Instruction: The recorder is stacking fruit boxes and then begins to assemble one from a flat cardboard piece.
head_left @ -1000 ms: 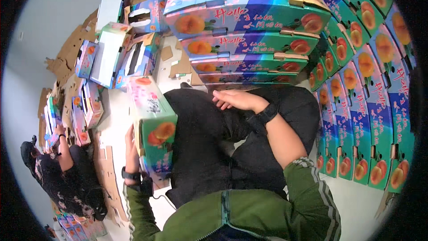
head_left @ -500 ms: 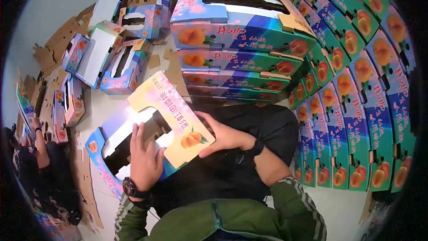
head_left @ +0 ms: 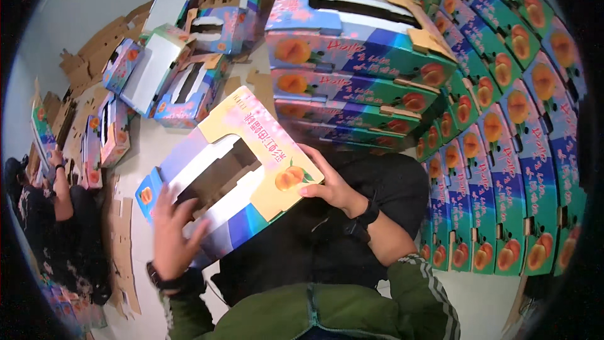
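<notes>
A printed cardboard fruit box (head_left: 277, 145) lies tilted over my lap, with a peach picture on its yellow and pink end flap. White inner edges frame the long opening in its top. My right hand (head_left: 330, 182) grips the box's right end, thumb on the flap and fingers behind the edge. At the near left side, my left hand (head_left: 173, 236) has its fingers spread and slightly blurred before the blue end flap (head_left: 150, 192). Whether those fingertips touch the box, I cannot tell.
A stack of like boxes (head_left: 362, 60) stands just ahead. Rows of boxes (head_left: 503, 170) rise along the right. Several loose boxes (head_left: 189, 91) lie at the far left among cardboard scraps (head_left: 123, 220). Another person (head_left: 56, 233) sits at the left edge with a printed cardboard piece (head_left: 43, 132).
My left hand has come off the box's opening and moved left and down, fingers spreading. The blue end flap now stands more upright. My right hand keeps its hold; the whole view has shifted slightly.
</notes>
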{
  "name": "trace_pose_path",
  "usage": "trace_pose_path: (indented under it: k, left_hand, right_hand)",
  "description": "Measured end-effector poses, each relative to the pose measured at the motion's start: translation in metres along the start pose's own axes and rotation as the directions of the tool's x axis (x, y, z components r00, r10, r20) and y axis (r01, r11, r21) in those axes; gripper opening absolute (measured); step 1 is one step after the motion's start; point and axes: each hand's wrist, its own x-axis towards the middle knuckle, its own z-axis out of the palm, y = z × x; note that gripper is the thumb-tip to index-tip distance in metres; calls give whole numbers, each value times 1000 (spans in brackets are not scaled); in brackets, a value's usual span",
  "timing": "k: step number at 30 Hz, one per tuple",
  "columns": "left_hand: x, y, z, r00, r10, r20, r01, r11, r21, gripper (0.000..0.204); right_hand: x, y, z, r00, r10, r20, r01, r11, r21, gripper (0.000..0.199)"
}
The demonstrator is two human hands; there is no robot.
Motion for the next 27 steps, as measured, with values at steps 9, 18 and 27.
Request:
trace_pose_path:
  k: [9, 18, 27]
  left_hand:
    - [-71, -118, 38, 956, -265, 127, 202, 278, -939, 87]
    - [-54, -38, 117, 993, -121, 10, -37, -379, -925, 72]
    - [-13, -13, 58, 962, -238, 132, -15, -533, -846, 77]
  right_hand:
    - [-17, -114, -19, 933, -356, -52, 345, 927, -146, 116]
    - [-15, -297, -28, 946, -318, -61, 148, 593, -791, 114]
    - [-73, -497, -117, 833, -471, -291, -126, 352, -928, 39]
